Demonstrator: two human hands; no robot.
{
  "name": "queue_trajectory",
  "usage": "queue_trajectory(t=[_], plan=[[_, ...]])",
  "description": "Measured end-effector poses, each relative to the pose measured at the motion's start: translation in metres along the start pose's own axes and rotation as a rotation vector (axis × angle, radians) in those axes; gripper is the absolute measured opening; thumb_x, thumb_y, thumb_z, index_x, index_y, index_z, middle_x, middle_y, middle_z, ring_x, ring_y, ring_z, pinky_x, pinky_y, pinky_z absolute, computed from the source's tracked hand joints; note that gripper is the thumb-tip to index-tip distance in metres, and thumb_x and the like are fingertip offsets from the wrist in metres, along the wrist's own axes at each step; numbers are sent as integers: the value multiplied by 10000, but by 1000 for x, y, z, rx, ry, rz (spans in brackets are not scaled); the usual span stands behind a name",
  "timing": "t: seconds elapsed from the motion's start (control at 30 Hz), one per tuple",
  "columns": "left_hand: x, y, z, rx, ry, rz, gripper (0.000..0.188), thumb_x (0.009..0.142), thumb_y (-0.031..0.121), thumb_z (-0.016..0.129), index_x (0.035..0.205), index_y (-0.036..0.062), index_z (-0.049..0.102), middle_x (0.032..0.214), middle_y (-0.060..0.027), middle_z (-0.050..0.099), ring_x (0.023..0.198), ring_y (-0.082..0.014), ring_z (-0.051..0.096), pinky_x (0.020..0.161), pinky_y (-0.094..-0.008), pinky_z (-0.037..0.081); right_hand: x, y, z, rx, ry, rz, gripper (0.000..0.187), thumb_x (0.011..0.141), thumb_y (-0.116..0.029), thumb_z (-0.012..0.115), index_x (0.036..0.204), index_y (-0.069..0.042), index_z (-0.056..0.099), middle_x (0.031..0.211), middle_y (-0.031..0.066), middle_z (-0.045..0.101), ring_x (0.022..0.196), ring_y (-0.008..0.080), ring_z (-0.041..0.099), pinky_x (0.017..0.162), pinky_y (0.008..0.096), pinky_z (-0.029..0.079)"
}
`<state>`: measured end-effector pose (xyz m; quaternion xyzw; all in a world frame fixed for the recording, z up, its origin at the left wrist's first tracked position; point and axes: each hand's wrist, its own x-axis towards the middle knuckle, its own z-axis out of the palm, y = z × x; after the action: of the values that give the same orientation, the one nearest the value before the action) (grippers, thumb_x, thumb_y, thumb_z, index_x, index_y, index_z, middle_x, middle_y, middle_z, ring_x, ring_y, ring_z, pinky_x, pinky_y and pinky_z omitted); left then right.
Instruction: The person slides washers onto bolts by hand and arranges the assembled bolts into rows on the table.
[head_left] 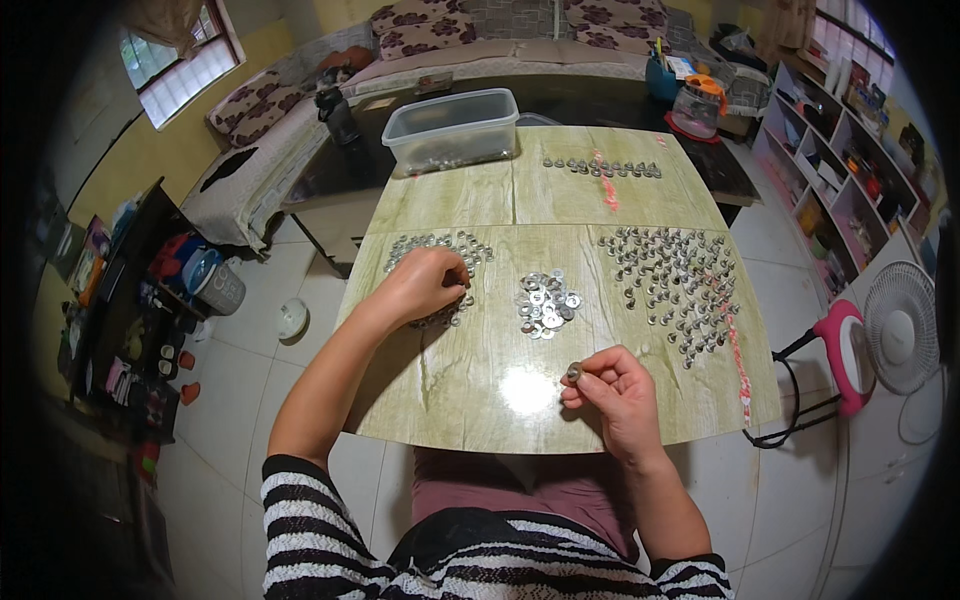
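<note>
My left hand (425, 283) reaches into a spread of small ring-like metal nuts (440, 243) on the table's left side. Its fingers are bent and pinched together at the pile; whatever lies between them is hidden. Near the front edge, my right hand (622, 400) grips a small metal bolt (575, 372) between thumb and forefinger, its head or washer showing round. Between the hands, a little farther off, lies a heap of flat metal washers (545, 303). To the right stand many small bolts (675, 280), and farther back a short row of similar bolts (608, 168).
A clear plastic bin (452, 130) with metal pieces in its bottom sits at the table's (460, 390) far left corner. Right of the table are a pink stool (843, 355) and a white fan (900, 328). A dark low table (590, 100) is behind.
</note>
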<state>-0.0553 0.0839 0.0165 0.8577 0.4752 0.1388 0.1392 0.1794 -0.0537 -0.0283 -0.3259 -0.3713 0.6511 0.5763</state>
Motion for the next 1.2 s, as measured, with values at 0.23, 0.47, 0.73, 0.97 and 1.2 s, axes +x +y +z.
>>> queue_trajectory(t=[0.23,0.47,0.73,0.97,1.2], plan=[[-22,50,15,-931,-80,-104,197,706,37,642,887,5,574,793,-18,580,720,-58,546,654,-184,446,1,1,-2,10,9,-2,127,797,-15,513,907,26,462,824,107,557,723,126,569,629,213,482],[-34,86,35,-1130,-221,40,173,740,-8,591,909,-22,555,811,-53,584,749,-99,568,669,-209,470,2,1,2,12,13,-16,107,800,-2,498,895,19,454,779,115,571,663,134,581,588,230,498],[-33,82,48,-1169,-178,93,151,729,14,612,874,-15,581,806,-53,583,748,-106,564,665,-210,462,2,4,0,-58,7,-33,111,795,-4,511,888,20,456,775,116,571,660,138,588,591,237,506],[-33,82,47,-1011,-105,188,140,718,46,628,851,5,620,800,-61,590,726,-113,558,640,-217,450,2,5,2,-81,19,-84,103,794,11,512,881,22,458,788,115,570,672,128,585,606,215,501],[-34,82,49,-859,35,332,149,686,40,649,831,15,631,769,-75,598,717,-141,569,620,-225,455,1,5,2,-67,11,-63,106,791,6,524,877,16,462,785,104,570,665,117,581,598,208,499]])
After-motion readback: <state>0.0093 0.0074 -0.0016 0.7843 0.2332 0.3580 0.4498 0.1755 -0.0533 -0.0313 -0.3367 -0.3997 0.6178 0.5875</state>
